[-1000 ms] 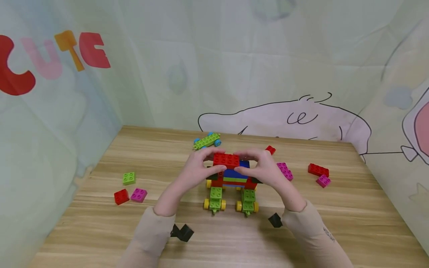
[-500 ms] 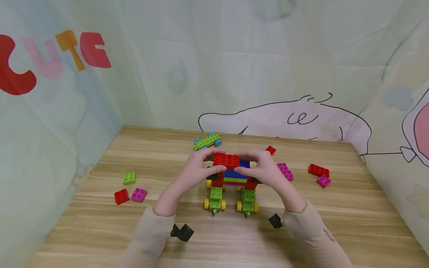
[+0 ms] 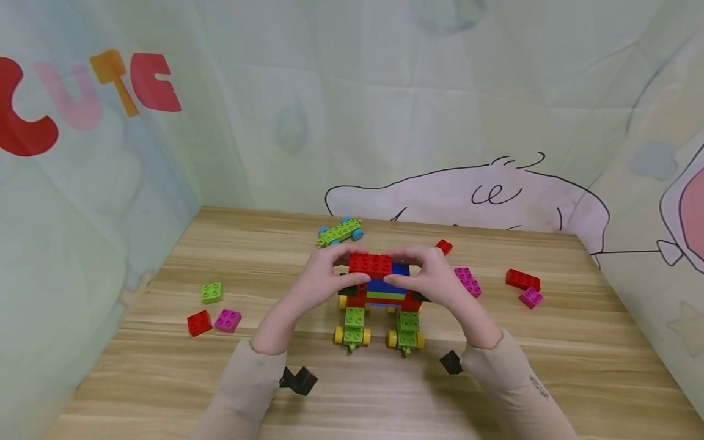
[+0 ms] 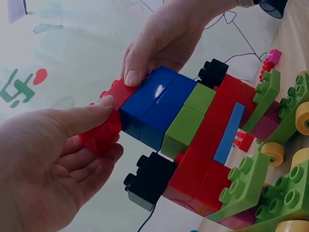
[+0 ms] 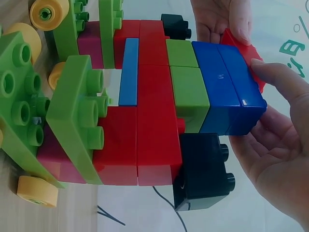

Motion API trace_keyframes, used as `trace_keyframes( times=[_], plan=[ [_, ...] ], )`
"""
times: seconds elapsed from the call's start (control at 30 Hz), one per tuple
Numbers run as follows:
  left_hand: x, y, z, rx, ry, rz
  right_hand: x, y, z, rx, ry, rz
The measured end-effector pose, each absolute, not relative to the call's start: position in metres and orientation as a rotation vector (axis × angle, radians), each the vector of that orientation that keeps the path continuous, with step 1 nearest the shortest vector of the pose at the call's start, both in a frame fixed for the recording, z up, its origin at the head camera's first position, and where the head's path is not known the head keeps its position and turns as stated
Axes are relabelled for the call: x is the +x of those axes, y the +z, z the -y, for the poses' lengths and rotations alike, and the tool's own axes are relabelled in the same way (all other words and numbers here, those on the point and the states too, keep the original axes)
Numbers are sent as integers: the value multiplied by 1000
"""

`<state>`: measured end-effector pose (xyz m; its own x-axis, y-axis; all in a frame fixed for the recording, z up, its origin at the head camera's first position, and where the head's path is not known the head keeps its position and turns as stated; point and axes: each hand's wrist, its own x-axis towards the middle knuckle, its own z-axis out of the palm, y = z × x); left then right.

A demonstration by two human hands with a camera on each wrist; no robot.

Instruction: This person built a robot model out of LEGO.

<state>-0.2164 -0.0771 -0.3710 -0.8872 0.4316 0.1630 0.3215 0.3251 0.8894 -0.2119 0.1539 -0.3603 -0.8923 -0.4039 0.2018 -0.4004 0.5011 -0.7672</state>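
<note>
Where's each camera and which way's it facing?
Head: on the head, facing forward and down at the table; left hand, right hand and sleeves show.
Left wrist: worn there, facing the red top brick; left hand near, right hand beyond.
Right wrist: worn there, facing that brick from the other side; right hand near, left hand beyond.
Both wrist views show the block model.

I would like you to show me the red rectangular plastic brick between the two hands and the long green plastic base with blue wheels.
Red rectangular plastic brick (image 3: 371, 264), head view: its studded top.
Long green plastic base with blue wheels (image 3: 340, 232), head view: its studded deck.
</note>
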Motion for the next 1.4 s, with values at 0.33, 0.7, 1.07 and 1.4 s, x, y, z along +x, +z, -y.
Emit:
trace_keyframes(
  times=[0.33, 0.7, 1.07, 1.4],
  plan=[
    [-215, -369, 77, 711, 1599, -2494, -213, -363, -154, -673, -1389, -2708],
    [-215, -368, 76, 695, 1548, -2522, -214, -365, -156, -726, -1377, -2718],
    [-215, -369, 75, 776, 1512, -2557, -213, -364, -157, -784, -1391, -2700],
    [-218, -364, 63, 766, 1443, -2580, -213, -364, -157, -831, -1415, -2686]
  ],
)
